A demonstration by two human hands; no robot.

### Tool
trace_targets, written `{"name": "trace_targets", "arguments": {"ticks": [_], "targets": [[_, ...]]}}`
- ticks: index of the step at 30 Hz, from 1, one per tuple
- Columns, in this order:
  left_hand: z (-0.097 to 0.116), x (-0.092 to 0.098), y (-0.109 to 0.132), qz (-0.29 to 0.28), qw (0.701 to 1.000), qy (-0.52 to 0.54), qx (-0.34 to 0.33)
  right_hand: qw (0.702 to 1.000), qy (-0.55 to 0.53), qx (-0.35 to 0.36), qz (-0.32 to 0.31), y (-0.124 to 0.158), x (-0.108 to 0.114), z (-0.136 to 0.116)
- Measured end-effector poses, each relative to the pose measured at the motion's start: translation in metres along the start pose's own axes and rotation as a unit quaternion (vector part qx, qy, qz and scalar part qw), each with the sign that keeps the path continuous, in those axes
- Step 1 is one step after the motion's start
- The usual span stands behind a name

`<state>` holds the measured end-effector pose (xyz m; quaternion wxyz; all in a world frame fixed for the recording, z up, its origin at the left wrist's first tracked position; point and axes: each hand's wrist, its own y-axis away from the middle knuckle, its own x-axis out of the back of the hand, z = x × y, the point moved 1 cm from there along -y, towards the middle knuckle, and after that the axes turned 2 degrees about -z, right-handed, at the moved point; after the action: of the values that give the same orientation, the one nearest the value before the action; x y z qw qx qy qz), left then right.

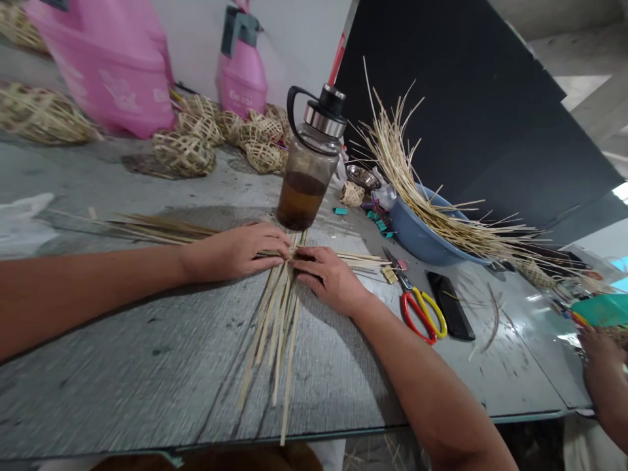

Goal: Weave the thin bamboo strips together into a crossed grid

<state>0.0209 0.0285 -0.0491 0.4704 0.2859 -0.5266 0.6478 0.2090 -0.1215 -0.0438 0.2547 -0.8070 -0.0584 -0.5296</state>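
Several thin pale bamboo strips [275, 326] cross each other on the table in front of me, fanning out to the left, to the right and toward me. Over the left side of the crossing lies my left hand [238, 250], its fingers closed on the strips. From the right, my right hand [328, 276] pinches the strips at the same crossing, its fingertips almost meeting those of the left. My fingers hide most of the woven centre. Just behind the hands stands a bottle [303, 176] with a black and silver lid, part filled with brown liquid.
Right of my hands lie scissors [418, 307] with red and yellow handles and a black phone [450, 306]. A blue basin [422, 232] holds long strips. Woven balls [184, 154] and pink spray bottles [243, 75] stand behind. Another person's hand [603, 356] is at far right.
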Motion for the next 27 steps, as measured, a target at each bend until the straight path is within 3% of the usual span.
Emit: {"name": "trace_targets", "arguments": {"ticks": [11,16,27], "targets": [[-0.0051,-0.0015,0.0004,0.007,1.0,0.005,-0.018,1.0,-0.001,0.001,-0.005,-0.0005,0.0032,-0.0036],[0.001,0.0019,-0.0032,0.0,1.0,0.014,0.01,0.999,0.011,0.008,-0.03,-0.0007,0.0038,-0.0029],[-0.0003,-0.0019,-0.0011,-0.002,1.0,-0.018,-0.017,1.0,0.025,-0.005,-0.015,-0.0014,0.0022,-0.0034]]}}
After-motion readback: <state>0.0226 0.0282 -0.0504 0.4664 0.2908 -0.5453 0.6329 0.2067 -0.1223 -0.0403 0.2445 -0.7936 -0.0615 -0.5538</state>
